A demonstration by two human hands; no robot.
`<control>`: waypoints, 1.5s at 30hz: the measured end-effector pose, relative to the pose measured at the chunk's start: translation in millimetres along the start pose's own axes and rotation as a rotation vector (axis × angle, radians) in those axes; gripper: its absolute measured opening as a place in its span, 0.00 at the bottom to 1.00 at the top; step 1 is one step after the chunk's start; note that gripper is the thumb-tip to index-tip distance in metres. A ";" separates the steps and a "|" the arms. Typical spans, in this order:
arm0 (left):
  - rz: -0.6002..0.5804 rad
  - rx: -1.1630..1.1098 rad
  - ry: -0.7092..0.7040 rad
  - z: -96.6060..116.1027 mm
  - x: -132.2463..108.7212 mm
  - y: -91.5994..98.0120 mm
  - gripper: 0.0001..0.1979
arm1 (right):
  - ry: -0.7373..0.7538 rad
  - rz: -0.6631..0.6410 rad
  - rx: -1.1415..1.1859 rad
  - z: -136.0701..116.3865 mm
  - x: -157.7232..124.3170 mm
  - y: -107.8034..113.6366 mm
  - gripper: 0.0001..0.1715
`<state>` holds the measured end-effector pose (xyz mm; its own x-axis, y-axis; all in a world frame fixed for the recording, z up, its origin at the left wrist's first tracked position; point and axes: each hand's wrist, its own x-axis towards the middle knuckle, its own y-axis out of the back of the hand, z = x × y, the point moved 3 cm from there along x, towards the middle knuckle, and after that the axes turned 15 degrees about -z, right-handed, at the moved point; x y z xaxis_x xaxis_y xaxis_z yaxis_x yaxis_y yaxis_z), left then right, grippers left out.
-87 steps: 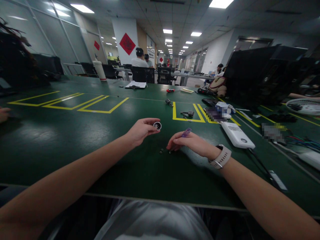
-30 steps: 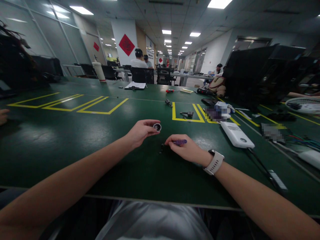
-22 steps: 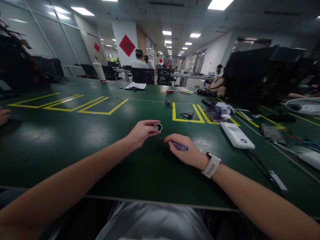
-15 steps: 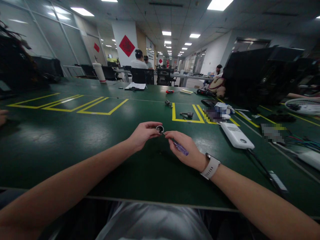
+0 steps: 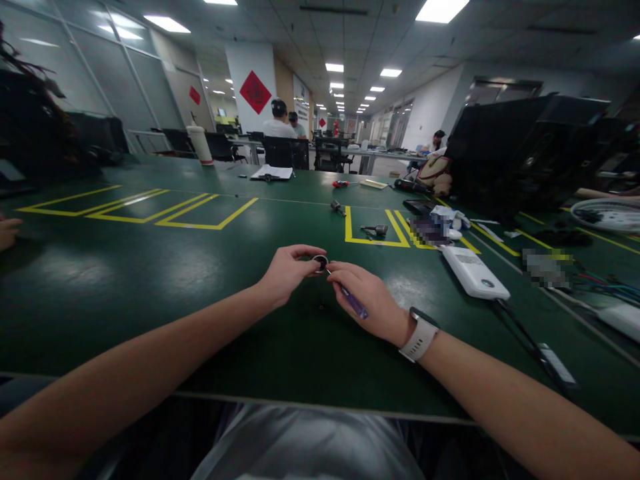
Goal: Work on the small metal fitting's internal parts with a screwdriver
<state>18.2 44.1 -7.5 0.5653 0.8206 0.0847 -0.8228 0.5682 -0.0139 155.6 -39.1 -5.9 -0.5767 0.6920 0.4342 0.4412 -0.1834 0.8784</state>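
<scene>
My left hand (image 5: 290,272) pinches a small round metal part (image 5: 320,261), like a ring or cup with a dark hollow, between thumb and fingers. My right hand (image 5: 367,297) is closed round a screwdriver with a translucent purple handle (image 5: 355,304). Its thin shaft points up and left to the round part's rim; whether the tip touches inside is too small to tell. Below the hands a tiny dark piece (image 5: 321,307) lies on the green table (image 5: 240,347). Past my right hand, a dark metal part with a shaft (image 5: 376,230) rests inside a yellow taped outline.
Another small metal part (image 5: 337,208) lies near the taped outline. A red-handled screwdriver (image 5: 341,184) and papers (image 5: 273,172) are farther back. To the right are a white device (image 5: 474,273) with a black cable and a cluttered pile. Another person's hand (image 5: 7,231) shows at the left edge.
The round part has tilted in my left hand, so its opening looks narrower. My right hand has turned slightly, and the screwdriver handle has swung a little left and down.
</scene>
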 end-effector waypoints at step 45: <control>0.093 -0.546 -0.034 9.4 11.9 11.7 0.09 | -0.575 -0.158 0.596 13.6 0.6 1.2 0.11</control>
<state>14.7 59.9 2.7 0.4823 0.8713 0.0903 -0.7134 0.4505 -0.5367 165.2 -29.3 -7.2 -0.2937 0.9559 0.0041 0.7669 0.2330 0.5980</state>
